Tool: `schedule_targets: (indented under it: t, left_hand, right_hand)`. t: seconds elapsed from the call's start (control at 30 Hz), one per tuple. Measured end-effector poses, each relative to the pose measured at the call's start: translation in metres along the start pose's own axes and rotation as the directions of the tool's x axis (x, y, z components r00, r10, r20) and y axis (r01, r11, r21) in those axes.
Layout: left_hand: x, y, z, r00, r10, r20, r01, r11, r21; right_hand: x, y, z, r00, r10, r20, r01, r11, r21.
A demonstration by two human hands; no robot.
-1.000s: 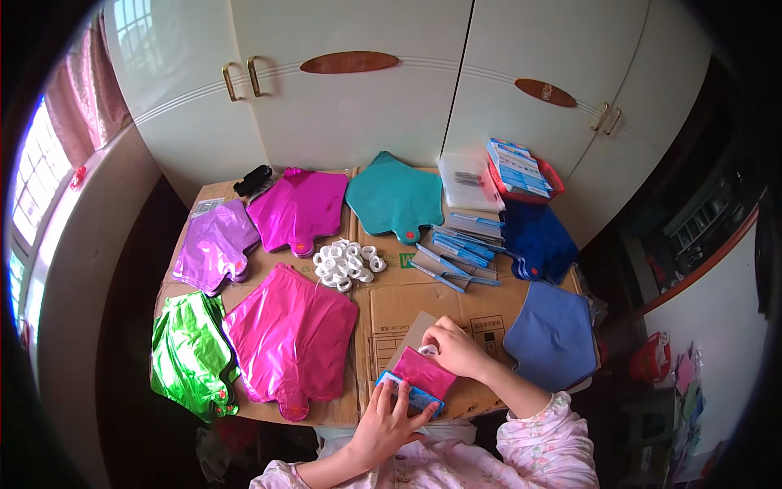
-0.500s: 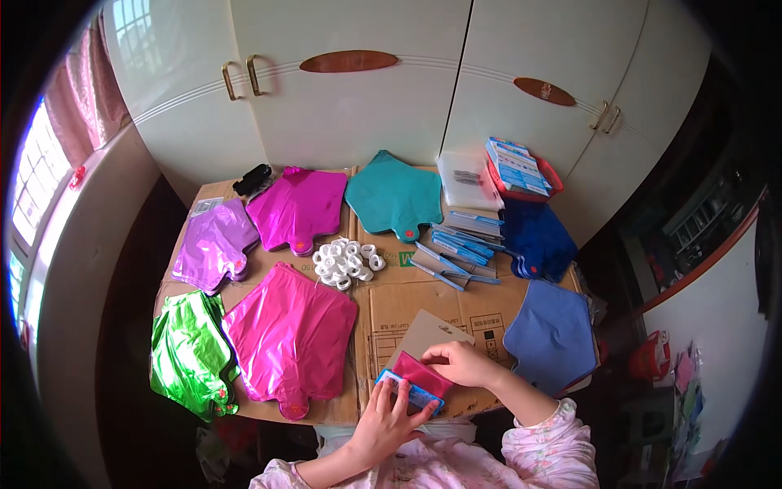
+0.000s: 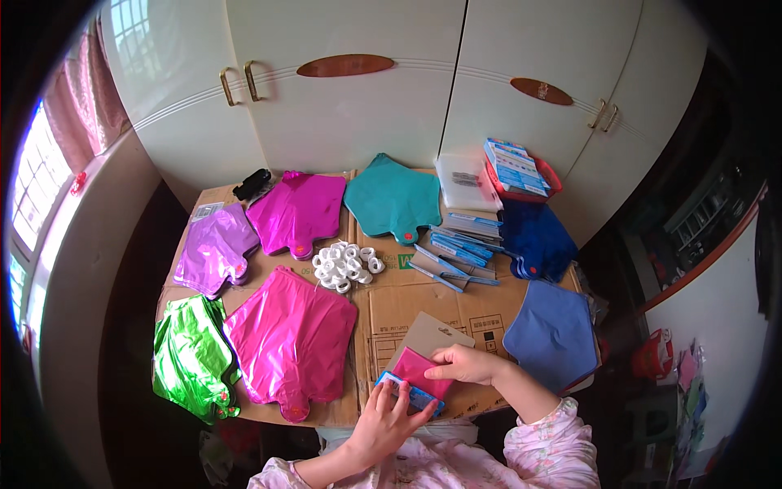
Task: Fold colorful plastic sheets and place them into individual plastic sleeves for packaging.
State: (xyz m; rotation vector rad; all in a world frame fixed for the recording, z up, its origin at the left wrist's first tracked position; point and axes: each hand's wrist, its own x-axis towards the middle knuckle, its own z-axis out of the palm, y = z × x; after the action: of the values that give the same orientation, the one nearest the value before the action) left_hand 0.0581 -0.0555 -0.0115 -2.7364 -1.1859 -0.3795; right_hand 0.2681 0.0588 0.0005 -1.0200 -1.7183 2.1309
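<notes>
At the table's near edge my left hand [image 3: 389, 417] grips the blue folded lower edge [image 3: 411, 393] of a grey header card, fingertips over it and thumb at its right end. A folded pink foil balloon [image 3: 417, 368] lies on the card, its lower side against the blue edge. My right hand [image 3: 463, 365] has its fingers closed together on the upper right side of the pink foil. The card's grey upper part [image 3: 423, 328], with a hang hole, sticks out beyond the foil.
Flat foil balloons lie around the cardboard tabletop: green [image 3: 191, 354], pink [image 3: 293, 342], magenta [image 3: 297, 212], teal [image 3: 393, 200] and pale blue [image 3: 554, 334]. White tape rolls [image 3: 346, 265] are heaped mid-table. Folded blue-edged cards [image 3: 460, 253] and a red basket [image 3: 556, 189] stand right of centre.
My right hand has shifted slightly, its fingers now lying lower over the pink foil, which looks flatter and squarer. My left hand keeps its place on the card.
</notes>
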Motion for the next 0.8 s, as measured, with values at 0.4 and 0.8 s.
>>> schedule_targets:
  t: [0.4,0.8]
  left_hand:
    - [0.019,-0.010,-0.015,0.992,0.121,0.028,-0.123,0.990,0.075]
    - [0.039,-0.012,-0.029,0.957,0.172,0.235,-0.200,0.975,0.100]
  right_hand:
    - [0.002,-0.012,-0.004,0.970,-0.133,-0.205,0.006,0.853,-0.522]
    - [0.039,-0.069,-0.082,0.873,-0.376,-0.312,-0.023,0.605,-0.796]
